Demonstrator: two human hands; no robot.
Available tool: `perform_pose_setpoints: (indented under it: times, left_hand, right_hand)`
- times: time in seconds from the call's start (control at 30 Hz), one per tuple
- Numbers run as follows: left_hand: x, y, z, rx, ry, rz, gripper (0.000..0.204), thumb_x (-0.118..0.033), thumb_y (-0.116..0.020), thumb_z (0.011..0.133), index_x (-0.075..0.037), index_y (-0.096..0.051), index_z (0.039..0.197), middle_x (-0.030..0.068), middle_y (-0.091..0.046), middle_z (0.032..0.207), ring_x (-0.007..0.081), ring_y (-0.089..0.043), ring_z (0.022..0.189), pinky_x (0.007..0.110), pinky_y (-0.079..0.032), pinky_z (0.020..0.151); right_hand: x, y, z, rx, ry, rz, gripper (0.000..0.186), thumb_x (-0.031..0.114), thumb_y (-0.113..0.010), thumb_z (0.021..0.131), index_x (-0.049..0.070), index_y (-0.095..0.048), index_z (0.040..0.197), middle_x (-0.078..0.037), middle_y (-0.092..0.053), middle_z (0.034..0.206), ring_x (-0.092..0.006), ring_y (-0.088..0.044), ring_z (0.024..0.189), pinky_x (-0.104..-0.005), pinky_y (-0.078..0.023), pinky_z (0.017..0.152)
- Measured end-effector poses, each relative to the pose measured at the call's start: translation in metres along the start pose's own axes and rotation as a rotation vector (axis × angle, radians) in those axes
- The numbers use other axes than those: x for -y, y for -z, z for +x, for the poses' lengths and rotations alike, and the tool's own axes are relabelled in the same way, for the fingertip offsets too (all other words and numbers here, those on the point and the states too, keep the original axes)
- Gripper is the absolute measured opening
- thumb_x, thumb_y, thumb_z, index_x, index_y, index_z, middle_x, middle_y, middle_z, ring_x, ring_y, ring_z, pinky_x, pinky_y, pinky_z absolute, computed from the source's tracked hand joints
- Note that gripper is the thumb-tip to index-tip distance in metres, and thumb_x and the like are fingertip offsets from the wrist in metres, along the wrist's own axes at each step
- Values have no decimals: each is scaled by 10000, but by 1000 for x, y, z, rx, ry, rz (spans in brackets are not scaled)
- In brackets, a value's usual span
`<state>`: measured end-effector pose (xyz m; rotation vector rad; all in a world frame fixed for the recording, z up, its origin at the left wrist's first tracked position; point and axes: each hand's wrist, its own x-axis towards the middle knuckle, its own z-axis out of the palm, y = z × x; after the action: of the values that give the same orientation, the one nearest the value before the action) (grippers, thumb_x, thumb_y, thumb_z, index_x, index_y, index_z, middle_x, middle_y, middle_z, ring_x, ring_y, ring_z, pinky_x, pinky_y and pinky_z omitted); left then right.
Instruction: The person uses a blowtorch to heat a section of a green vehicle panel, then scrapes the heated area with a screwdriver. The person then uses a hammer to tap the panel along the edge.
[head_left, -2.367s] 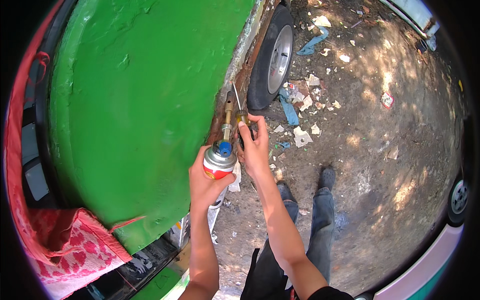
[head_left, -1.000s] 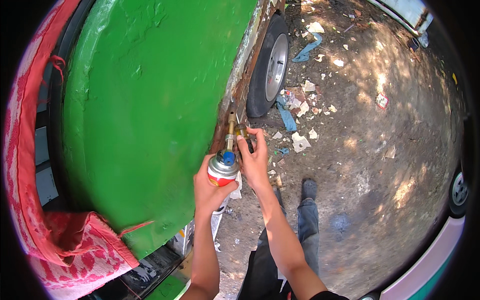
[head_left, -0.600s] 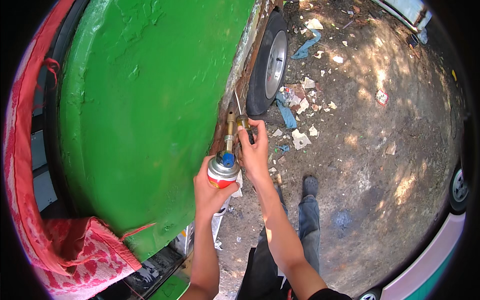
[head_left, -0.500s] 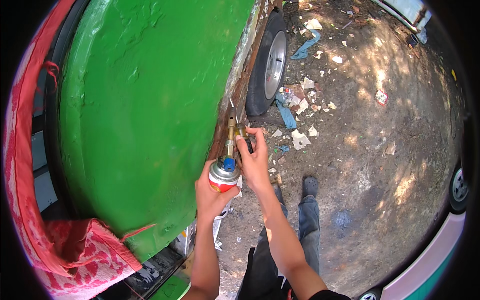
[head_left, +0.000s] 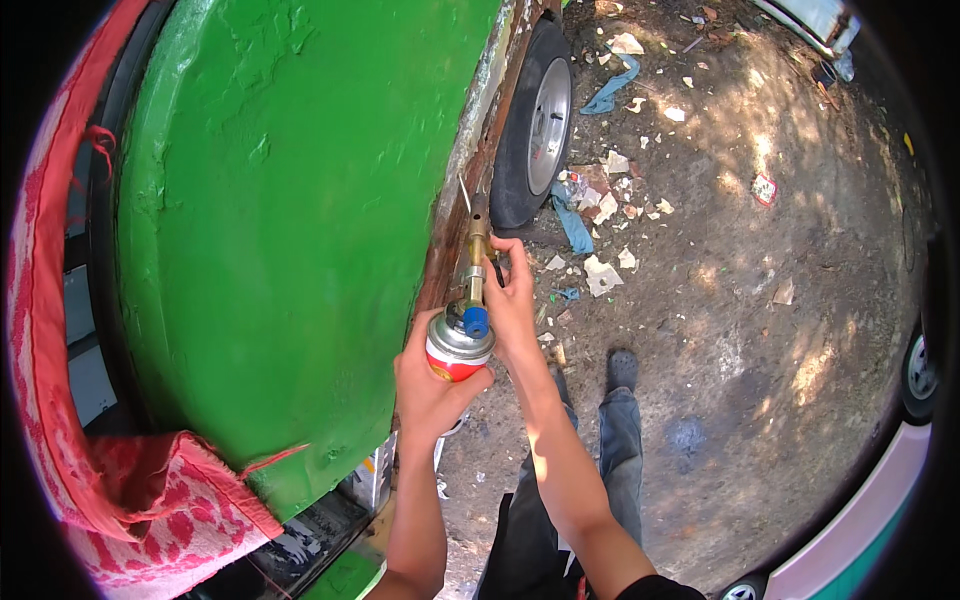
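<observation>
Shifted rightward since the preceding frame, the gas torch (head_left: 475,262) now crosses in front of the slim-shafted tool (head_left: 464,192), whose tip shows left of the nozzle. Far left, a red patterned cloth (head_left: 165,505) lies against the green panel (head_left: 290,250). Left hand (head_left: 430,385): forearm nearly vertical, fingers wrapped around the torch's canister, thumb across its near side. The nozzle points up along the panel's worn brown edge (head_left: 447,240); contact cannot be judged. Right hand (head_left: 512,292): forearm slanting up and leftward, fingers bent about the tool's partly hidden handle, near the wheel (head_left: 548,125).
</observation>
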<state>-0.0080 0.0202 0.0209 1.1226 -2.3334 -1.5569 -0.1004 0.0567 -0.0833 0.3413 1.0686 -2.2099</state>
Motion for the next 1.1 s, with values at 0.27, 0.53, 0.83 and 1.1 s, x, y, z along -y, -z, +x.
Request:
perform_pose_setpoints:
  times: [0.27,0.53,0.83,1.1]
  left_hand:
    - [-1,1,7,26,-13,34,587,-52,-819,616,-18,-601,1160,73,-731,964,143,-707,899,302,-553,825]
    - [11,10,4,-7,23,41,586,-44,-814,609,-25,-602,1155,70,-718,952,139,-696,887,300,-546,836]
    - [27,10,-3,-29,24,86,598,-56,-823,601,-14,-600,1155,72,-715,954,136,-691,887,293,-541,832]
    - [39,9,-8,-6,25,62,651,-36,-831,577,-22,-592,1182,22,-678,952,111,-642,854,276,-521,819]
  right_hand:
    - [8,22,7,92,-127,12,201,155,-590,1038,141,-480,1205,-18,-596,792,-29,-431,435,-205,-245,335]
    - [3,27,2,96,-184,38,218,183,-589,1041,174,-469,1223,-36,-600,807,-31,-347,386,-216,-199,329]
    - [3,31,11,140,-143,6,247,174,-601,1031,122,-458,1225,-38,-590,790,-40,-390,391,-242,-223,331]
    - [-4,38,13,155,-152,-27,231,167,-591,1036,139,-465,1228,-38,-593,794,-33,-368,376,-228,-207,320]
